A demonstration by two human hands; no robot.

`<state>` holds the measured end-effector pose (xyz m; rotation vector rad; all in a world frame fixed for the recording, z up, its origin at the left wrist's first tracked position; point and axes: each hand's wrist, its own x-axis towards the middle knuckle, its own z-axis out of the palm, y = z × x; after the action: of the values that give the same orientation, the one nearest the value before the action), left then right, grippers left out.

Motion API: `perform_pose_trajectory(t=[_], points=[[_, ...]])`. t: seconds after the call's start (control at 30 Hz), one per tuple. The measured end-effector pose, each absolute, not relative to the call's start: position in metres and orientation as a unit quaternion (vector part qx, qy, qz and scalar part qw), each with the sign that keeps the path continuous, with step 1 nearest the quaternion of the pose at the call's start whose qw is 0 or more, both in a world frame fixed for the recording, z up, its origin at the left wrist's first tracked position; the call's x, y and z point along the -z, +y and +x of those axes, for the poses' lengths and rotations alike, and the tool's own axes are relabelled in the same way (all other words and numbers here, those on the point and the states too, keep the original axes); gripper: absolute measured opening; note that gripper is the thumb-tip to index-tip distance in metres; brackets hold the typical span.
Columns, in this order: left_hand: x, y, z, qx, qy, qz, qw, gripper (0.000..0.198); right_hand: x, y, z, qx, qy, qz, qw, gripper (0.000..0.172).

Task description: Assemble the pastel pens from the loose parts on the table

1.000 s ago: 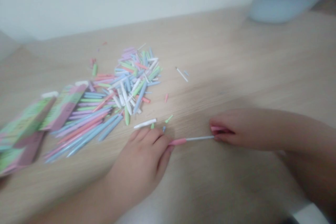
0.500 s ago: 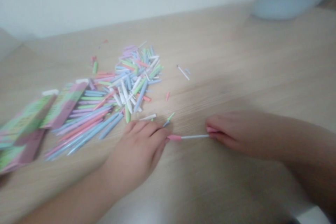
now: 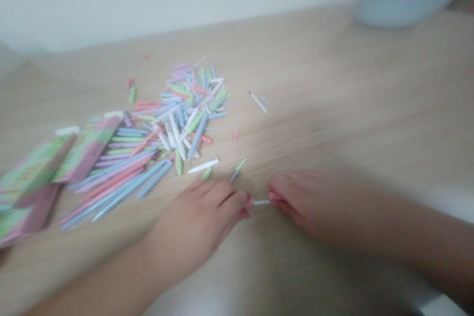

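My left hand (image 3: 202,219) is closed round a small pink pen part (image 3: 249,203), of which little shows past the fingertips. From this part a thin white pen refill (image 3: 261,203) runs across to my right hand (image 3: 301,200). The fingers of that hand pinch the refill's other end, which they hide. A bit of pink shows at those fingertips too, but I cannot tell whether it is a pen part or a nail. Just beyond my left hand lie a white pen piece (image 3: 203,165) and a small green-and-blue piece (image 3: 238,169).
A heap of pastel pen parts (image 3: 192,108) spreads over the wooden table (image 3: 351,108). Left of it are long pen barrels (image 3: 118,177) and printed boxes (image 3: 89,150). One loose refill (image 3: 258,102) lies behind my hands. A pale blue container (image 3: 400,2) stands far right.
My right hand has moved left towards my left hand, so much less of the refill shows between them. My left fingers have shifted right and cover more of the pink part.
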<state>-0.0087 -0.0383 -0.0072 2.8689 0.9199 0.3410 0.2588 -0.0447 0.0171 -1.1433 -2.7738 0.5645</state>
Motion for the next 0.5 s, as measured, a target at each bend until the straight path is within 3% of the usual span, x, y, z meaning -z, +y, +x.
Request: perform_pose_trajectory(t=[0.13,0.33,0.5], points=[[0.009,-0.039,-0.008,-0.083,0.306,0.947,0.041,0.016,-0.009,-0.048,0.255,-0.169,-0.917,-0.355,0.063,0.016],[0.009,-0.038,-0.007,-0.054,0.328,0.94,0.081,0.02,-0.021,-0.039,0.262,-0.242,-0.87,-0.426,0.049,0.02],[0.008,-0.038,-0.007,-0.044,0.336,0.936,0.092,0.019,-0.021,-0.03,0.277,-0.238,-0.871,-0.425,0.067,0.029]])
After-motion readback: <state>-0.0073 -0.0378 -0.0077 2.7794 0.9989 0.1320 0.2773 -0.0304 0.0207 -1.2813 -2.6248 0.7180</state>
